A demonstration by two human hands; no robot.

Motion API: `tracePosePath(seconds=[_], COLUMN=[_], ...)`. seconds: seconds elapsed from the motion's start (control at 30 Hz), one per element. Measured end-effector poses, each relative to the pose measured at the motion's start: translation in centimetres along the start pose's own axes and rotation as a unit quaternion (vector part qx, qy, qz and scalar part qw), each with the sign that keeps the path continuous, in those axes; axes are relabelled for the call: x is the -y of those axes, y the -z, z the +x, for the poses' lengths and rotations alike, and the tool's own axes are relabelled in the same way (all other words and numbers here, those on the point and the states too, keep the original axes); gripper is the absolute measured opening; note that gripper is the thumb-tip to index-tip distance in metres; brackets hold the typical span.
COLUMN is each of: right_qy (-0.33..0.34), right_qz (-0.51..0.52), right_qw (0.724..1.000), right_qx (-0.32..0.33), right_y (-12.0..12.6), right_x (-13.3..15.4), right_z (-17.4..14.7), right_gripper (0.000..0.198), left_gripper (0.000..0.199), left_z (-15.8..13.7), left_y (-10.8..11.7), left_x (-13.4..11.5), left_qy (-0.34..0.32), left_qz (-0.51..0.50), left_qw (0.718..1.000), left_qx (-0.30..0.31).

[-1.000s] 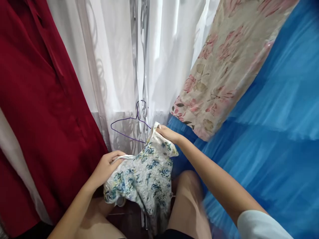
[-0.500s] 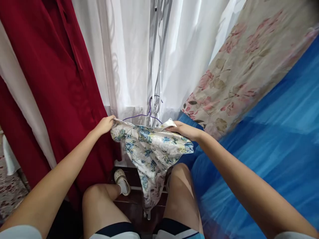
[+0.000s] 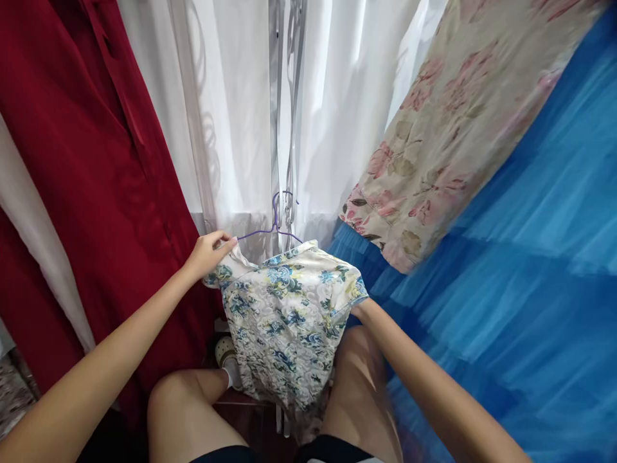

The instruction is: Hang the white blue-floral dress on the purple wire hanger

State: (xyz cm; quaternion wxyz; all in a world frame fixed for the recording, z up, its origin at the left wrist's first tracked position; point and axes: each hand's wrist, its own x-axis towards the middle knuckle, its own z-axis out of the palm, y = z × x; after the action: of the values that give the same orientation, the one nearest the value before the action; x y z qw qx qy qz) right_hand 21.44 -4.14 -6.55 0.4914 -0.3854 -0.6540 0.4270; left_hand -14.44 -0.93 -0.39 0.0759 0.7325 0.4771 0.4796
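Note:
A short-sleeved white blouse with blue and yellow flowers [image 3: 284, 315] hangs on a thin purple wire hanger [image 3: 274, 222] in front of my knees. With thumb and fingers pinched together, my left hand [image 3: 212, 251] grips the blouse at its left shoulder, beside the hanger's left arm. My right hand [image 3: 362, 310] goes in under the right sleeve edge; only the wrist shows and the fingers are hidden by the cloth. The blouse front faces me, its lower part hanging between my legs.
A long red garment [image 3: 120, 212] hangs at the left, white curtains [image 3: 236, 116] behind. To the right are a pink-flowered cream cloth [image 3: 424, 161] and blue ruffled tulle [image 3: 506, 283]. A clog shoe [image 3: 224, 350] shows beside the blouse, low down.
The blouse has spread out and its front now faces me more fully. My right hand has moved from the collar area down under the sleeve. My left hand still pinches the shoulder.

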Motion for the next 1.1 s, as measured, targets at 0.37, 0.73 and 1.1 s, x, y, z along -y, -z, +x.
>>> tracePosePath(seconds=[0.37, 0.73, 1.1], right_qy=[0.104, 0.287, 0.221], right_qz=[0.006, -0.153, -0.387], right_qw=[0.972, 0.839, 0.895], right_qx=[-0.212, 0.436, -0.003], right_y=[-0.9, -7.1, -1.9], right_x=[6.5, 9.3, 4.3], right_z=[0.7, -10.0, -5.4], right_gripper=[0.062, 0.065, 0.105], left_gripper=[0.035, 0.012, 0.025], left_z=[0.5, -0.9, -2.2], left_y=[1.4, -3.3, -11.8], left_x=[-1.4, -1.4, -13.8], left_qy=[0.018, 0.180, 0.134], left_qz=[0.226, -0.163, -0.503], left_qw=[0.973, 0.956, 0.813], left_qx=[-0.046, -0.165, 0.260])
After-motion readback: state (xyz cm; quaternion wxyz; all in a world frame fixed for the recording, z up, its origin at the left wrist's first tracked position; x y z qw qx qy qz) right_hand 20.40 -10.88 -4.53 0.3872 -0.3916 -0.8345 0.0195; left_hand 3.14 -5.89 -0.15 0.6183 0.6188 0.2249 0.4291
